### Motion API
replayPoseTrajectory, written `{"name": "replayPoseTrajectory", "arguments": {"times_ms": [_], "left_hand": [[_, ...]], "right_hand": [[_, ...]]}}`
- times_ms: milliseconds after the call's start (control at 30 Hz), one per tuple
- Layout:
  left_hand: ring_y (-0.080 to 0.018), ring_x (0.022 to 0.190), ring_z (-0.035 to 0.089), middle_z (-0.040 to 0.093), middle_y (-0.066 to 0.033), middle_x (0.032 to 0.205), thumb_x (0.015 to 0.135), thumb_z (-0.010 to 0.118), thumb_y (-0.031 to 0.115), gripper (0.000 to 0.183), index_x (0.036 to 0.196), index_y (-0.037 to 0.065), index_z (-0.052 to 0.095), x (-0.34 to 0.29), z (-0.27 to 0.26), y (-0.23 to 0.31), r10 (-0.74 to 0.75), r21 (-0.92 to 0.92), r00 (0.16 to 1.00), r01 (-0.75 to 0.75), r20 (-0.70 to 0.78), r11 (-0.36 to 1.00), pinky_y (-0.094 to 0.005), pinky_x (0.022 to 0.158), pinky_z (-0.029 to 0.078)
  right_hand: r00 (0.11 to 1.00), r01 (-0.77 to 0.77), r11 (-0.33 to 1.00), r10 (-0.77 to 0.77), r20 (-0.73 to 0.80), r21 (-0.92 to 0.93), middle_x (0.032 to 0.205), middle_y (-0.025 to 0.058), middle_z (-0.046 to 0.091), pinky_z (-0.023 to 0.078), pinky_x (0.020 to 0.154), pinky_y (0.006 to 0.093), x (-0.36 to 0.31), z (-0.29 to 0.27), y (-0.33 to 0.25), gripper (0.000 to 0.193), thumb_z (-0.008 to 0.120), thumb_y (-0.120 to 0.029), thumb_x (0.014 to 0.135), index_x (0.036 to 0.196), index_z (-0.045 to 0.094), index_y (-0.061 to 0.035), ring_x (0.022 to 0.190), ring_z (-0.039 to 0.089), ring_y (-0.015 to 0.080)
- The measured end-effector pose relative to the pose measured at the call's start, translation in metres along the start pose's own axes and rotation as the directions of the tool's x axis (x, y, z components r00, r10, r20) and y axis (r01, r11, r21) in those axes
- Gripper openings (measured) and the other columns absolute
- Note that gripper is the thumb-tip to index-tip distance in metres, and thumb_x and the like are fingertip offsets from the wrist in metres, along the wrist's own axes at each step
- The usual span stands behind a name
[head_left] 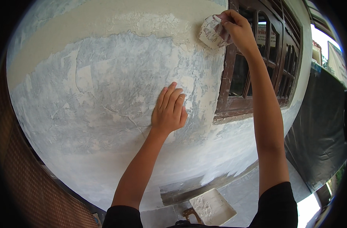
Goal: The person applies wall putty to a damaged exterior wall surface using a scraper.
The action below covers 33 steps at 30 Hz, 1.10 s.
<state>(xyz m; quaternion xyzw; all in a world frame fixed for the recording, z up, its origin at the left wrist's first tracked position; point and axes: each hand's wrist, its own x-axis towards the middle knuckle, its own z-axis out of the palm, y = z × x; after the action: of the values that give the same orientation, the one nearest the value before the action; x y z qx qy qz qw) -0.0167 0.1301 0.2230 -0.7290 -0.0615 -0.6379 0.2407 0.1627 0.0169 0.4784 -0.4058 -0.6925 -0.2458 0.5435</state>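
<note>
My right hand [237,29] is raised to the upper right and pinches a flat putty scraper [210,35] crusted with off-white filler. The scraper lies against the wall [109,76], close to the left edge of the brown window frame [227,81]. My left hand [169,108] rests with its fingers stretched out on the grey-white, patchy wall surface, lower and to the left of the scraper. A band of wet-looking cream putty [143,23] runs across the upper wall and reaches the scraper. The scraper's working edge is partly hard to make out.
Below my hands, a white tray [226,208] holding white paste sits on a brown wooden stool [191,215]. Barred window panes [238,76] are at the right, with a black sheet [318,125] hanging beyond. A woven brown panel [36,178] stands along the left.
</note>
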Motion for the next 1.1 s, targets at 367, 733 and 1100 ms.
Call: {"name": "replayPoseTrajectory", "arguments": {"times_ms": [367, 733, 1100], "left_hand": [[-0.0362, 0.129, 0.047, 0.057, -0.0163, 0.121, 0.079, 0.055, 0.012, 0.035, 0.112, 0.0, 0.055, 0.001, 0.0, 0.0, 0.0, -0.002, 1.0, 0.0, -0.011, 1.0, -0.0517, 0.11, 0.032], [-0.0359, 0.129, 0.047, 0.057, -0.0161, 0.121, 0.079, 0.055, 0.011, 0.035, 0.112, 0.0, 0.055, 0.001, -0.002, -0.002, 0.011, 0.01, 1.0, -0.011, -0.01, 1.0, -0.0512, 0.111, 0.032], [-0.0362, 0.13, 0.046, 0.057, -0.0163, 0.121, 0.079, 0.055, 0.011, 0.036, 0.113, 0.0, 0.054, 0.0, -0.001, -0.002, -0.008, -0.008, 1.0, 0.008, 0.008, 1.0, -0.0516, 0.111, 0.031]], "right_hand": [[0.976, 0.187, 0.921, -0.134, 0.172, -0.341, 0.086, 0.0029, 0.064, 0.047, 0.064, 0.0262, 0.026, 0.022, -0.007, 0.027, 0.05, -0.004, 0.084, 0.108, 0.063, -0.0047, 0.066, 0.056, 0.0105], [0.989, -0.077, 0.997, 0.079, 0.123, -0.028, 0.079, 0.0046, 0.062, 0.048, 0.06, 0.0273, 0.007, 0.017, -0.014, 0.026, 0.047, -0.001, 0.082, 0.105, 0.062, 0.0, 0.065, 0.059, 0.0121], [0.93, -0.332, 0.916, 0.358, -0.086, 0.225, 0.071, 0.0076, 0.064, 0.047, 0.052, 0.0274, -0.022, 0.013, 0.012, 0.019, 0.052, -0.006, 0.083, 0.094, 0.065, 0.0028, 0.059, 0.061, 0.0129]]}}
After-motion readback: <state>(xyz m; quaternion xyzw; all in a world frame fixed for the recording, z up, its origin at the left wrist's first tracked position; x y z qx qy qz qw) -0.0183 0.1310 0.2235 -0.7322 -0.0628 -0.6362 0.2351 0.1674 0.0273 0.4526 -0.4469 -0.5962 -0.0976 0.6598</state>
